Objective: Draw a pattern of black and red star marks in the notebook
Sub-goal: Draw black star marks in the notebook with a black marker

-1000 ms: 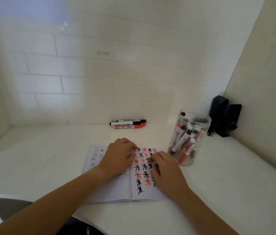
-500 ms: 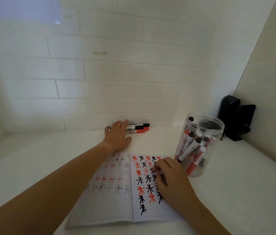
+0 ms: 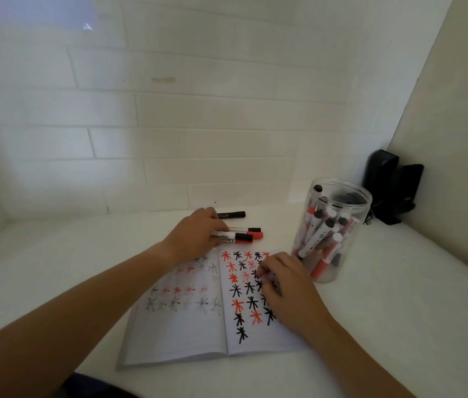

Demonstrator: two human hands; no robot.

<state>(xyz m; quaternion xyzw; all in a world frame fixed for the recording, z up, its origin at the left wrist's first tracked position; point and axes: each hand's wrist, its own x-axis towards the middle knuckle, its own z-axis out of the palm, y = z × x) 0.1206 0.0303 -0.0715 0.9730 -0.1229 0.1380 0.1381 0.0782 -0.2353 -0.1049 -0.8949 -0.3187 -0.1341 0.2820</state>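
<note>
The left hand (image 3: 195,237) grips markers (image 3: 237,236) just beyond the notebook (image 3: 181,334); the right hand (image 3: 287,288), fingers curled, rests on its stars (image 3: 251,303).

White table (image 3: 55,268), notebook (image 3: 175,337), markers (image 3: 241,235), jar (image 3: 333,225)

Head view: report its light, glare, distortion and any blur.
Head view: dim, soft light, brightest in a patch on the wall's upper left; no hard glare, only faint sheen on the clear jar. Wide-angle bending curves the wall's tile lines and stretches both forearms. The stars on the notebook read sharply; the left hand at the loose markers and the right hand look slightly soft.
</note>
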